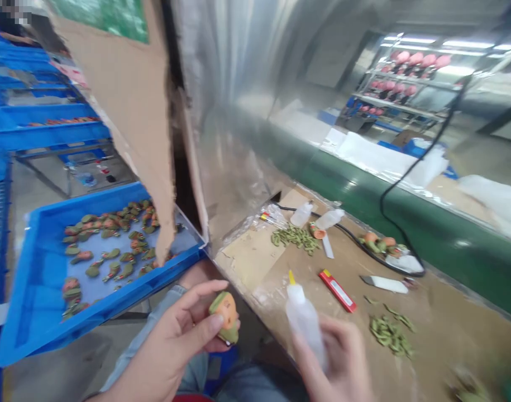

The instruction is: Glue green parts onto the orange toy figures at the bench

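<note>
Between the thumb and fingers of my left hand (188, 329) is a small figurine head (227, 312), orange in front with olive-green parts. My right hand (339, 357) is wrapped round a translucent squeeze bottle (303, 318) with a yellow nozzle tip (291, 277) that points up. The bottle is held over the bench's near edge, to the right of the figurine head and apart from it. Beyond the bottle, a red narrow box (338, 290) lies on the bench. Small curved green pieces are heaped in one pile (295, 239) farther back and another pile (391, 335) at the right.
A blue tray (33, 279) of several green-and-orange pieces stands at the left behind torn cardboard (142, 111). On the bench (255, 262) are two more bottles (328, 219), a white-handled blade (387, 283) and a black cable (359, 244). A shiny metal panel (234, 139) rises behind.
</note>
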Tool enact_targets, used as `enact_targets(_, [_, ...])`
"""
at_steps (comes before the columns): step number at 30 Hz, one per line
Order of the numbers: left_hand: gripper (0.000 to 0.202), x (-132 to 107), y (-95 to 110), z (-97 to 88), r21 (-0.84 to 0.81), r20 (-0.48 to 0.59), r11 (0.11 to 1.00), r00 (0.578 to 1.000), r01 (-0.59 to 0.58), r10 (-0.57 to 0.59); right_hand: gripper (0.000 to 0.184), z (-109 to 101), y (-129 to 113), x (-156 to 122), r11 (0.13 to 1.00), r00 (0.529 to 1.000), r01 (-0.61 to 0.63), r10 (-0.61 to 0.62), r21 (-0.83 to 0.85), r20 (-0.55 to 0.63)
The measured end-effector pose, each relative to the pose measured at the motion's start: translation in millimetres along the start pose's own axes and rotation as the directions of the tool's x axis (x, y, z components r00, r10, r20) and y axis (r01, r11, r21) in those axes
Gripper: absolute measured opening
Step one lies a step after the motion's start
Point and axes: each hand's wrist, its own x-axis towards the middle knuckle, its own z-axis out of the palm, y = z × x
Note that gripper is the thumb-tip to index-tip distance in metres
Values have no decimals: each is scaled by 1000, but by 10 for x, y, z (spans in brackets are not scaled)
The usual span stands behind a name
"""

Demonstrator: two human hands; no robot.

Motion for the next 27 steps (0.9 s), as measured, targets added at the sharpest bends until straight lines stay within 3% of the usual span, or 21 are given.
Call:
enact_targets(1, [41, 9, -20, 3, 13, -8, 1000, 1000, 1, -1, 25, 99, 127, 56, 992, 991, -119, 116, 44, 69])
enact_targets(5, [42, 55, -105, -19, 77, -15, 997, 1000, 18, -17, 34, 303, 523, 190, 988, 984, -155, 153, 16, 91])
enact_targets(8, [39, 95, -140, -66, 66, -4, 997, 1000, 31, -31, 39, 71, 616, 196, 988, 987, -122, 130, -90, 93])
enact_targets(10, [41, 116, -148, -89, 43, -1, 997, 998, 56, -57, 38, -231, 687, 247, 964, 991, -129, 129, -234, -18])
enact_targets(13, [47, 124, -161, -85, 33, 3, 996, 997, 83, -83, 44, -660, 910, 443, 842, 957, -234, 111, -487, -268])
enact_targets(15, [48, 114, -173, -67, 43, 12, 996, 996, 83, -84, 42, -817, 1074, 584, 747, 944, -289, 117, -599, -309])
enact_targets(20, [48, 71, -158, -43, 65, 89, 994, 991, 93, -98, 37, -844, 1186, 674, 630, 957, -284, 138, -723, -255])
enact_targets(27, [47, 38, -104, -26, 91, 108, 992, 989, 88, -98, 38, -848, 1038, 616, 689, 959, -285, 205, -667, -198])
